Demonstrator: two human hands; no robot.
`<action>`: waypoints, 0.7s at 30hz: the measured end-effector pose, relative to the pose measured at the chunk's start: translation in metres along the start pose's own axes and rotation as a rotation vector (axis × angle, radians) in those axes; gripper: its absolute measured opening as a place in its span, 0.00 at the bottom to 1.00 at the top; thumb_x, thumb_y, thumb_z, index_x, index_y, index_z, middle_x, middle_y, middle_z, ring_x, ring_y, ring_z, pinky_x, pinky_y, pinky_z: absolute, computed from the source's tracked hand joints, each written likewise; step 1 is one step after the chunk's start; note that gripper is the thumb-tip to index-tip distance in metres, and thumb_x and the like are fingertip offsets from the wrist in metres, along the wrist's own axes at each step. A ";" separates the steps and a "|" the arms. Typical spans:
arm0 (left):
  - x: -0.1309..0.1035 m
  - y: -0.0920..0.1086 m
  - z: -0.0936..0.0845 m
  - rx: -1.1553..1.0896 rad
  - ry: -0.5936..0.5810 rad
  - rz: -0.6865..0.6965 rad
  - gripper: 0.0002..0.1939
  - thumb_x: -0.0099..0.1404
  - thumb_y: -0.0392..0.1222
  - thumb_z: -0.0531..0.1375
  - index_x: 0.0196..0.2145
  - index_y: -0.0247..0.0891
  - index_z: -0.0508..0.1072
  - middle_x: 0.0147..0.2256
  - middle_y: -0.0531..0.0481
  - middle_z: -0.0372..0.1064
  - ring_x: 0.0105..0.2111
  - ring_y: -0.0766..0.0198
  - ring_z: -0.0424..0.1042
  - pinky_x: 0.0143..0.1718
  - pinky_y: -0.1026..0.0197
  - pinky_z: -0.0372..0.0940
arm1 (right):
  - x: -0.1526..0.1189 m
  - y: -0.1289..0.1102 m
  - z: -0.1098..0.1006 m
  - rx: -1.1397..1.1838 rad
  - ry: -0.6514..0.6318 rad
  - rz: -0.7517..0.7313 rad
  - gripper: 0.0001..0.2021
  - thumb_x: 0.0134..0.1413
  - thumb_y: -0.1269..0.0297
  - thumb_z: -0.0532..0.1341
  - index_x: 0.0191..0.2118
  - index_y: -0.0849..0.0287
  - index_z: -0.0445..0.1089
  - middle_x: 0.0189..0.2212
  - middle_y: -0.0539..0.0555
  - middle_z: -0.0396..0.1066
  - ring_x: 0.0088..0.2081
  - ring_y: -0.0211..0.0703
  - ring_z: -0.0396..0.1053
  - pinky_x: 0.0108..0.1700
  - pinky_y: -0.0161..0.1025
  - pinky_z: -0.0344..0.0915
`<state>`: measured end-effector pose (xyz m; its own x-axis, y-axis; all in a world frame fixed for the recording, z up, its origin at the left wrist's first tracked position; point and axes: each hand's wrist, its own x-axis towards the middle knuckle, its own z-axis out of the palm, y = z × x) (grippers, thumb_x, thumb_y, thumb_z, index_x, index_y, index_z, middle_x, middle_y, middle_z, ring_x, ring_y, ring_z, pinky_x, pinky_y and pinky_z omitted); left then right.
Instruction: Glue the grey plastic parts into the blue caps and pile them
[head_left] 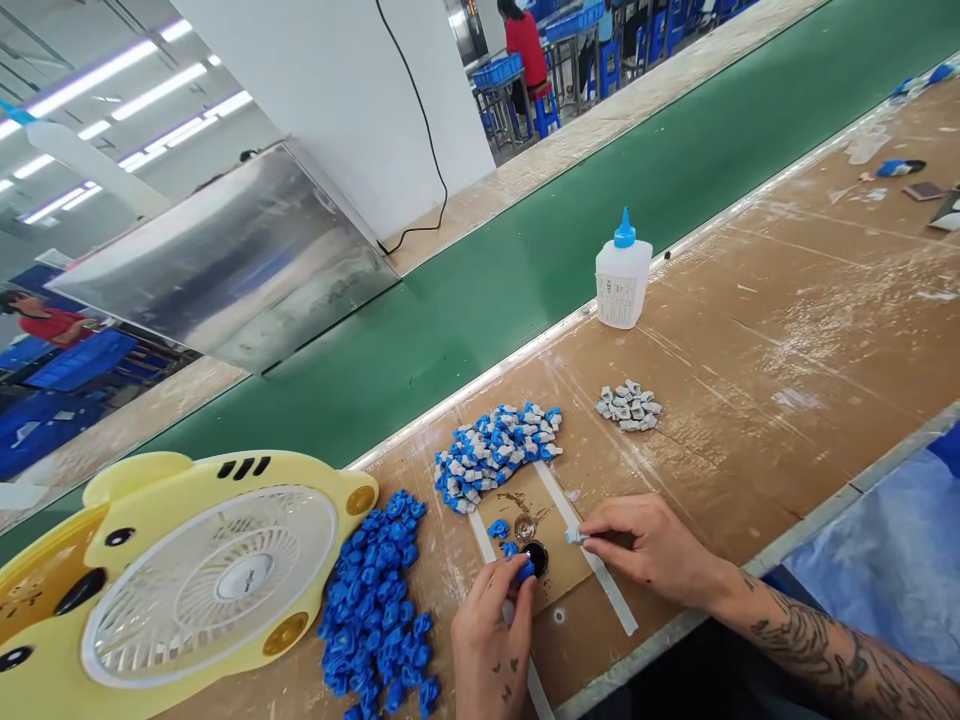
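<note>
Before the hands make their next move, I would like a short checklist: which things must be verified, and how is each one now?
1. Left hand grips a blue piece: ok.
2. Right hand pinches a small pale piece: ok.
3. The two held pieces are joined: not ok, they are apart.
4. Black round dish near the left fingertips has enough inside: cannot tell, its contents are unclear.
5. White bottle stands upright, away from both hands: ok.
6. Loose grey pile and loose blue pile are separate: ok.
</note>
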<state>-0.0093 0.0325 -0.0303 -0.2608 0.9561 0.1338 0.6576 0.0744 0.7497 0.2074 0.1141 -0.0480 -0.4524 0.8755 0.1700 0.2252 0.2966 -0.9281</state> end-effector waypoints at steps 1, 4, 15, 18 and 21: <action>0.000 0.001 -0.003 -0.067 -0.001 -0.064 0.11 0.61 0.51 0.65 0.35 0.43 0.83 0.32 0.46 0.81 0.26 0.59 0.78 0.31 0.59 0.74 | 0.000 -0.002 0.001 0.029 -0.002 0.023 0.13 0.62 0.57 0.62 0.37 0.57 0.82 0.28 0.54 0.80 0.28 0.40 0.74 0.32 0.34 0.67; -0.001 0.003 -0.007 -0.361 0.064 -0.318 0.17 0.49 0.53 0.73 0.33 0.41 0.83 0.32 0.45 0.82 0.31 0.54 0.81 0.34 0.58 0.76 | 0.002 -0.010 0.007 0.161 -0.019 0.101 0.13 0.60 0.55 0.64 0.37 0.56 0.83 0.28 0.54 0.81 0.28 0.41 0.75 0.31 0.33 0.67; -0.006 0.021 0.017 -0.803 0.216 -0.536 0.20 0.39 0.52 0.78 0.27 0.37 0.82 0.24 0.47 0.79 0.24 0.59 0.78 0.27 0.62 0.74 | 0.008 -0.029 0.029 0.206 -0.028 -0.109 0.18 0.67 0.52 0.59 0.38 0.58 0.83 0.28 0.55 0.81 0.29 0.40 0.76 0.33 0.32 0.69; -0.003 0.020 0.009 -0.802 0.072 -0.567 0.20 0.39 0.51 0.78 0.28 0.36 0.84 0.25 0.44 0.80 0.25 0.55 0.79 0.29 0.57 0.77 | 0.011 -0.030 0.022 0.133 -0.105 -0.179 0.19 0.68 0.53 0.58 0.37 0.59 0.82 0.29 0.56 0.81 0.30 0.41 0.77 0.35 0.33 0.70; 0.000 0.018 0.005 -0.780 0.002 -0.571 0.20 0.38 0.50 0.78 0.29 0.36 0.85 0.25 0.42 0.81 0.25 0.54 0.79 0.28 0.56 0.77 | 0.016 -0.032 0.017 0.098 -0.152 -0.171 0.20 0.67 0.51 0.58 0.35 0.58 0.82 0.27 0.56 0.80 0.29 0.41 0.76 0.34 0.34 0.69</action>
<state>0.0061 0.0350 -0.0198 -0.3975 0.8334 -0.3839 -0.2233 0.3179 0.9214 0.1778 0.1118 -0.0209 -0.6033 0.7459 0.2823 0.0529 0.3907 -0.9190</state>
